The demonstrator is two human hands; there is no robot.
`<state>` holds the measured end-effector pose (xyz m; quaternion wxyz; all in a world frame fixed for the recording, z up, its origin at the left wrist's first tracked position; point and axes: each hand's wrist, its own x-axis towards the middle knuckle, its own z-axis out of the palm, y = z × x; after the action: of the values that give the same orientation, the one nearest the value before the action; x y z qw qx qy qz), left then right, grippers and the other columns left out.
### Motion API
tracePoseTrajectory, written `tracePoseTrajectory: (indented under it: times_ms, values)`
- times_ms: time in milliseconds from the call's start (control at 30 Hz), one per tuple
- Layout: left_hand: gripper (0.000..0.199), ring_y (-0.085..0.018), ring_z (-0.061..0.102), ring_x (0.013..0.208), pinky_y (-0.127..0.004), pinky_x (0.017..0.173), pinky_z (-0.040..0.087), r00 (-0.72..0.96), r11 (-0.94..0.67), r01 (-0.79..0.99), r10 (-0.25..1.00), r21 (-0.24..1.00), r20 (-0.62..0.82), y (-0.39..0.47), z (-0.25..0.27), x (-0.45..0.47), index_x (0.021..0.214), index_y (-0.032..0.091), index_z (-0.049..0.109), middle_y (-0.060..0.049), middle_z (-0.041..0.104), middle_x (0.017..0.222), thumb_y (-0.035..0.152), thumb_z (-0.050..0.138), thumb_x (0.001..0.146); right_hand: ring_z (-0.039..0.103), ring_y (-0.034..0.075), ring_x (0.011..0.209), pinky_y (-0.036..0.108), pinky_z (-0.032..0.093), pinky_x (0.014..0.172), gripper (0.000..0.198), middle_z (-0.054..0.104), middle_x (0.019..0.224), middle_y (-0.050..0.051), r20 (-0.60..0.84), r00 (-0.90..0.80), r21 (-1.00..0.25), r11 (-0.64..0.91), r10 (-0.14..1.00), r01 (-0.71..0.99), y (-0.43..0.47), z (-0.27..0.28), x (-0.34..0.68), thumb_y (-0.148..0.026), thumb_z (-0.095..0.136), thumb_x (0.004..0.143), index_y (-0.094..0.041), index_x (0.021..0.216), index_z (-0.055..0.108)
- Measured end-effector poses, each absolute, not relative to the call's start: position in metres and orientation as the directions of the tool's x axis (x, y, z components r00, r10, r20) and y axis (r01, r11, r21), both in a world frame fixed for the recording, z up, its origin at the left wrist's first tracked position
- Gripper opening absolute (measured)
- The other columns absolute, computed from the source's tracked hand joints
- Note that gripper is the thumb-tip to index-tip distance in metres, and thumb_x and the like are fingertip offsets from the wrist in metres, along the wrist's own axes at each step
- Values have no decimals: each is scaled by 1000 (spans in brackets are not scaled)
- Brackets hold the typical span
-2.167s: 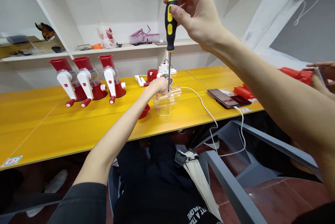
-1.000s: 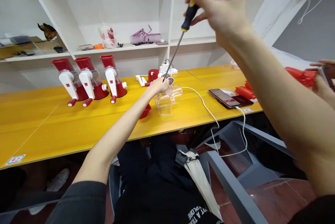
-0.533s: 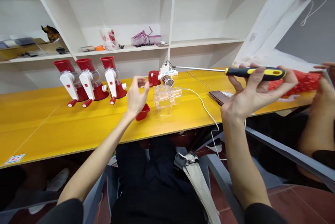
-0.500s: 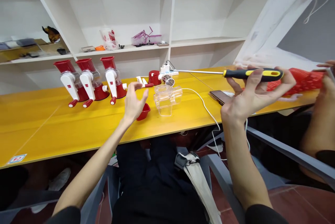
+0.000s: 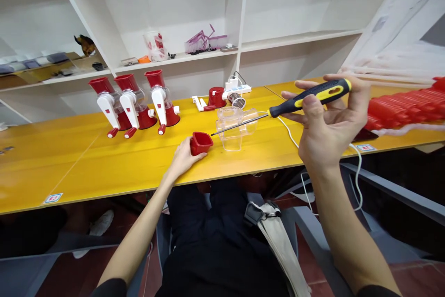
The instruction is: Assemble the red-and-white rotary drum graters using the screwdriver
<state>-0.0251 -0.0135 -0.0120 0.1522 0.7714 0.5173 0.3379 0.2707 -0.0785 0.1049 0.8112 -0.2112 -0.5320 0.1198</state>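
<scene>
My left hand (image 5: 183,157) has its fingers and thumb round a small red hopper (image 5: 200,144) near the front edge of the table. A long screwdriver (image 5: 311,98) with a black and yellow handle is gripped in my right hand (image 5: 328,123), raised above the table. Its thin shaft slants down to the left, the tip close to the hopper's right side in the picture. Behind the shaft stands a clear plastic grater body (image 5: 232,142). Farther back lie a red base (image 5: 217,97), a white crank handle (image 5: 200,104) and a metal grating drum (image 5: 237,100).
Three assembled red and white rotary graters (image 5: 162,102) stand at the left on the yellow table (image 5: 114,162). At the back is a white power strip (image 5: 239,88); a white cable (image 5: 288,131) runs off the front edge. Red netting-like material (image 5: 406,108) lies at the right.
My left hand has come down and closed on the red hopper. The screwdriver has swung from nearly level to tip-down, its tip now near the hopper. The view has shifted to the right.
</scene>
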Motion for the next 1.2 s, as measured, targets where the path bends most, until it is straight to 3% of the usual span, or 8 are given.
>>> tracePoseTrajectory:
  times_ms: [100, 200, 467, 700, 867, 1067, 1200]
  values:
    - [61, -29, 65, 113, -44, 96, 53, 273, -492, 631, 865, 600, 421, -16, -12, -23, 122, 21, 50, -10, 66, 123, 42, 80, 73, 76, 18, 88, 29, 67, 69, 32, 73, 104, 2, 829, 395, -448, 893, 395, 47, -82, 106, 266, -26, 74, 85, -23, 110, 55]
    - [65, -27, 66, 110, -40, 93, 55, 282, -566, 628, 805, 534, 522, -20, -12, -18, 124, 22, 49, -8, 64, 121, 31, 82, 69, 76, 17, 90, 28, 67, 69, 31, 73, 103, 1, 837, 373, -449, 892, 402, 47, -87, 106, 263, -27, 73, 85, -23, 110, 54]
    - [60, -25, 66, 113, -40, 96, 56, 329, -690, 632, 650, 353, 685, -31, -7, -12, 128, 21, 48, -11, 64, 123, 31, 79, 78, 74, 19, 95, 35, 67, 82, 42, 71, 107, 3, 887, 148, -450, 891, 438, 61, -98, 102, 256, -22, 80, 78, -23, 114, 56]
    - [62, -23, 65, 118, -40, 100, 55, 370, -747, 602, 574, 282, 731, -29, -10, -14, 133, 22, 43, -11, 63, 128, 25, 77, 81, 74, 21, 99, 36, 67, 85, 52, 72, 112, 1, 886, 60, -464, 883, 460, 79, -107, 97, 250, -17, 83, 73, -27, 118, 59]
    - [62, -25, 65, 117, -42, 99, 55, 408, -768, 598, 539, 230, 737, -28, -8, -14, 133, 22, 44, -11, 64, 126, 23, 77, 80, 74, 19, 99, 33, 67, 84, 50, 73, 113, 0, 898, -40, -433, 895, 439, 107, -103, 94, 247, -15, 78, 78, -28, 122, 59]
    - [57, -25, 64, 117, -42, 101, 54, 393, -749, 594, 589, 294, 707, -30, -7, -13, 130, 23, 46, -11, 63, 127, 27, 75, 81, 75, 16, 96, 32, 67, 86, 48, 73, 113, -1, 889, -66, -448, 890, 453, 84, -95, 92, 245, -14, 76, 81, -28, 123, 58]
    - [66, -26, 67, 113, -41, 95, 55, 331, -622, 630, 757, 465, 564, -30, -10, -12, 130, 23, 44, -10, 64, 123, 37, 80, 76, 74, 16, 96, 31, 66, 86, 41, 73, 111, 0, 885, 2, -464, 882, 465, 82, -93, 93, 247, -17, 75, 83, -28, 119, 58]
